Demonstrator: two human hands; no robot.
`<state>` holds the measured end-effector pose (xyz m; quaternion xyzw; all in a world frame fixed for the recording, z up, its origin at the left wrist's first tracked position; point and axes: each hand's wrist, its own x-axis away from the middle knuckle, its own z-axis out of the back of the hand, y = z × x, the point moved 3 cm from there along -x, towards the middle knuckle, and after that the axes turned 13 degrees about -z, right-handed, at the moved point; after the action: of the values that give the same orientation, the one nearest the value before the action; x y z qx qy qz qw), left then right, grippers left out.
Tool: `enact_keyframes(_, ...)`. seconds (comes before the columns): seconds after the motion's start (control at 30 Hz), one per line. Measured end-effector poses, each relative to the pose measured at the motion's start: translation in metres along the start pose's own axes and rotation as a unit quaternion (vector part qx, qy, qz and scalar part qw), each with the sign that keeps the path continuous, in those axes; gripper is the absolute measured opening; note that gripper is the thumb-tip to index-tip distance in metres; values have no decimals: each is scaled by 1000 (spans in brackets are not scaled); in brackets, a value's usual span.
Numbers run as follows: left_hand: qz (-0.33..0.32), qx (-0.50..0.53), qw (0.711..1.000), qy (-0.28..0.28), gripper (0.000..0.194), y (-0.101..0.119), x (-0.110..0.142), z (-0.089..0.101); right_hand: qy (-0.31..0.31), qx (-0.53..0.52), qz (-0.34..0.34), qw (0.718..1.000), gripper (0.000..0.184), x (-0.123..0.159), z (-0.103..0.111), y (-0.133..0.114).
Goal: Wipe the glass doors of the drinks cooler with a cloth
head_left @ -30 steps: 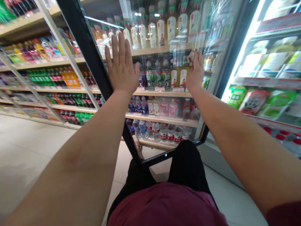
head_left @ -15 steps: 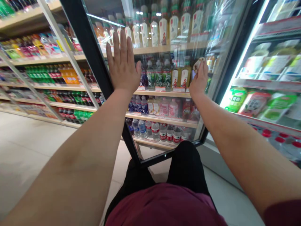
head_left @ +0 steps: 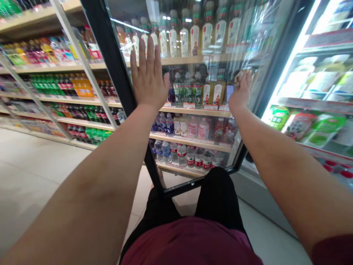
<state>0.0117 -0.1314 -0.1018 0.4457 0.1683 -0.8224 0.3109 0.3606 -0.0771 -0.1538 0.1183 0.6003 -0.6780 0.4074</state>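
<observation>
One hand, the left hand (head_left: 150, 82), is spread flat against the glass door (head_left: 190, 185), beside its black left edge. A bunched cloth (head_left: 239, 76) is gripped by the right hand (head_left: 239, 95) near the right edge; its long axis cannot be determined. Unobstructed glass is located between the hands.

Green, dark and orange plastic drink bottles (head_left: 41, 84) lined the pale wooden shelves (head_left: 35, 18) on the left, beside a light tiled floor (head_left: 27, 158). On the right, white-capped plastic bottles (head_left: 327, 77) stood above green and red packages (head_left: 299, 125) under bright light.
</observation>
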Motion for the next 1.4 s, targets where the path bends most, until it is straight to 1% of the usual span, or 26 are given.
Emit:
enact_keyframes(0.1,1,3,1000,3,109,0,0,-1,4,-8,-9,1000,74,-7,2,2)
enact_keyframes(0.23,-1,-26,1000,18,103,-1,0,-2,-1,2,-2,1000,73,6,5,10)
enact_keyframes(0.37,-3,-31,999,23,100,-2,0,-3,-12,8,-38,999,78,13,6,15)
enact_keyframes(0.47,4,-14,1000,17,103,-1,0,-3,-7,3,-60,998,79,12,5,15)
enact_keyframes(0.63,12,5,1000,13,111,1,0,-2,-12,-4,-54,998,76,18,4,22)
enact_keyframes(0.73,13,4,1000,16,111,0,0,-2,-15,-1,-82,997,72,9,5,25)
enact_keyframes(0.8,9,-2,1000,20,108,-1,0,-3,-13,2,-97,995,71,-1,7,23)
enact_keyframes(0.87,0,-17,1000,25,105,-2,0,-3,-13,12,-98,995,74,-5,8,20)
enact_keyframes(0.93,-8,-36,999,29,101,-3,0,-3,-14,23,-83,996,76,-1,9,21)
enact_keyframes(1.0,-10,-47,998,30,97,-3,0,-3,-16,28,-66,997,78,11,9,25)
enact_keyframes(1.1,-17,-49,998,33,91,-3,-1,-2,-21,25,-60,998,77,24,9,34)
enact_keyframes(1.17,-27,-45,998,39,89,-3,-1,-2,-25,28,-72,997,78,24,9,37)
enact_keyframes(1.27,-35,-44,997,50,85,-1,1,-2,-33,38,-93,994,80,16,10,37)
enact_keyframes(1.33,-37,-51,996,61,83,1,2,-2,-37,42,-95,994,79,15,11,37)
enact_keyframes(1.4,-42,-60,995,72,81,2,3,-2,-42,49,-87,994,78,19,11,38)
